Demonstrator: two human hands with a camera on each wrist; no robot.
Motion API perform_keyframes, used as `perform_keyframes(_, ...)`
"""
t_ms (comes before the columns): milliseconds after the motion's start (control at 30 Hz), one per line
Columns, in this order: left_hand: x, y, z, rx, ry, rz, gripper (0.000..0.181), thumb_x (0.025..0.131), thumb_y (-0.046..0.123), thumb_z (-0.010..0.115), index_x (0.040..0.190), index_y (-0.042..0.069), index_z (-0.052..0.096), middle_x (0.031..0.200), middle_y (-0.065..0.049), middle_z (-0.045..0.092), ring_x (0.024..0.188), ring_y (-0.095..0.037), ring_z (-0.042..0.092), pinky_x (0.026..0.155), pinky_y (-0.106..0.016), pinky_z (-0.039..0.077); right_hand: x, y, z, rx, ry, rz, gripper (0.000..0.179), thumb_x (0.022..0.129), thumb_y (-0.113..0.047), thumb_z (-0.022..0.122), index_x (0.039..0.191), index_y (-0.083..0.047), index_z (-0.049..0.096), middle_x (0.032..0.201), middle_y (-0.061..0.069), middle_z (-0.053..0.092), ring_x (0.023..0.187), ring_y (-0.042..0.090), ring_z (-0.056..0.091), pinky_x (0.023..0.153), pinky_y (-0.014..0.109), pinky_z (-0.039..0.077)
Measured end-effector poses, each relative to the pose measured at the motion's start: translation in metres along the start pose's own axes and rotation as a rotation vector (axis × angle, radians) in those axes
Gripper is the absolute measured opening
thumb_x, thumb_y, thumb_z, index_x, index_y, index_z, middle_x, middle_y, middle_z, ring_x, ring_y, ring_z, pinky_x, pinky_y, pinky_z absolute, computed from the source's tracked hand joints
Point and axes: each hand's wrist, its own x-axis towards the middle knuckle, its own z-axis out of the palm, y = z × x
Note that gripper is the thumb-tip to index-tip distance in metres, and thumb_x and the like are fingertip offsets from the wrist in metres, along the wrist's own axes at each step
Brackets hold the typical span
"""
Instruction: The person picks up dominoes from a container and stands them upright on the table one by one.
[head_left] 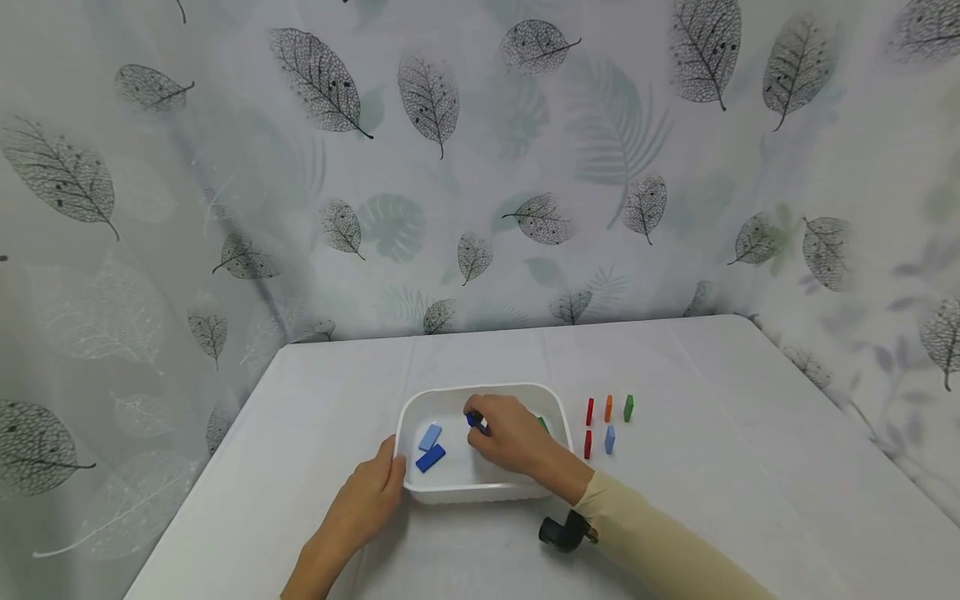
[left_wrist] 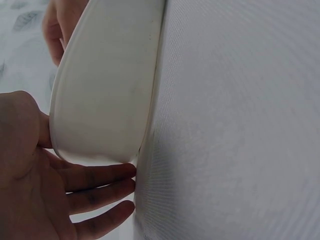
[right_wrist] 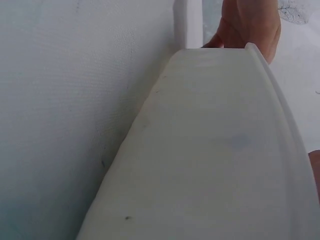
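A white plastic tray [head_left: 487, 494] rests on the table. My left hand [head_left: 363, 500] holds its left end, with the thumb at the rim and the other fingers against the outer wall, as the left wrist view shows. Over the tray's inside, my right hand [head_left: 513, 433] pinches a dark blue block [head_left: 475, 420], partly covered by the fingers. To its left in the tray lie a light blue block [head_left: 430, 437] and another dark blue block [head_left: 431, 458]. A green block [head_left: 543, 424] shows partly behind the right hand. The tray wall [right_wrist: 215, 140] hides the right fingers in the right wrist view.
Right of the tray several small blocks stand on edge: a red block [head_left: 589, 412], an orange block [head_left: 608, 407], a green block [head_left: 628, 407], a second red block [head_left: 588, 443] and a light blue block [head_left: 610, 439]. A leaf-patterned curtain [head_left: 480, 183] surrounds the white table [head_left: 750, 467].
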Motion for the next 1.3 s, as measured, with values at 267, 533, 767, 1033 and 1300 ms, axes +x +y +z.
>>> perform_keyframes(267, 0.0, 0.0, 0.0, -0.005, -0.006, -0.007, 0.045, 0.112, 0.018, 0.046, 0.15, -0.006, 0.043, 0.139, -0.028, 0.06, 0.114, -0.034, 0.066, 0.093, -0.057, 0.054, -0.009, 0.0, -0.01, 0.033, 0.097, -0.004, 0.021, 0.093, -0.006, 0.071, 0.114, -0.007, 0.071, 0.095, 0.0, 0.07, 0.073, 0.008, 0.06, 0.064, 0.021, 0.054)
perform_keyframes(533, 0.0, 0.001, -0.001, -0.003, -0.01, -0.019, 0.045, 0.112, 0.018, 0.046, 0.15, -0.006, 0.043, 0.139, -0.027, 0.06, 0.11, -0.031, 0.066, 0.091, -0.056, 0.054, -0.016, 0.004, -0.024, 0.083, 0.151, 0.005, 0.023, 0.094, -0.006, 0.07, 0.117, -0.006, 0.071, 0.102, 0.002, 0.073, 0.074, 0.007, 0.061, 0.063, 0.023, 0.055)
perform_keyframes(767, 0.0, 0.0, -0.001, 0.0, -0.007, -0.011, 0.044, 0.112, 0.019, 0.046, 0.149, -0.005, 0.044, 0.138, -0.026, 0.061, 0.112, -0.031, 0.066, 0.093, -0.057, 0.054, -0.027, 0.011, -0.036, 0.126, 0.221, -0.016, 0.022, 0.092, -0.002, 0.072, 0.114, -0.005, 0.071, 0.102, 0.005, 0.073, 0.073, 0.009, 0.063, 0.062, 0.023, 0.056)
perform_keyframes(1033, 0.0, 0.002, -0.001, -0.007, -0.015, -0.019, 0.045, 0.112, 0.018, 0.045, 0.15, -0.006, 0.043, 0.14, -0.028, 0.059, 0.12, -0.038, 0.064, 0.096, -0.059, 0.052, -0.04, 0.026, -0.05, 0.143, 0.301, -0.04, 0.023, 0.089, 0.003, 0.072, 0.111, -0.004, 0.072, 0.1, 0.009, 0.074, 0.071, 0.007, 0.064, 0.062, 0.026, 0.057)
perform_keyframes(1300, 0.001, 0.001, -0.001, -0.004, -0.02, -0.031, 0.046, 0.112, 0.019, 0.045, 0.15, -0.007, 0.042, 0.142, -0.027, 0.058, 0.117, -0.035, 0.065, 0.096, -0.058, 0.053, -0.055, 0.037, -0.065, 0.09, 0.325, 0.028, 0.023, 0.09, 0.001, 0.072, 0.112, -0.004, 0.072, 0.099, 0.005, 0.073, 0.074, 0.01, 0.064, 0.064, 0.027, 0.057)
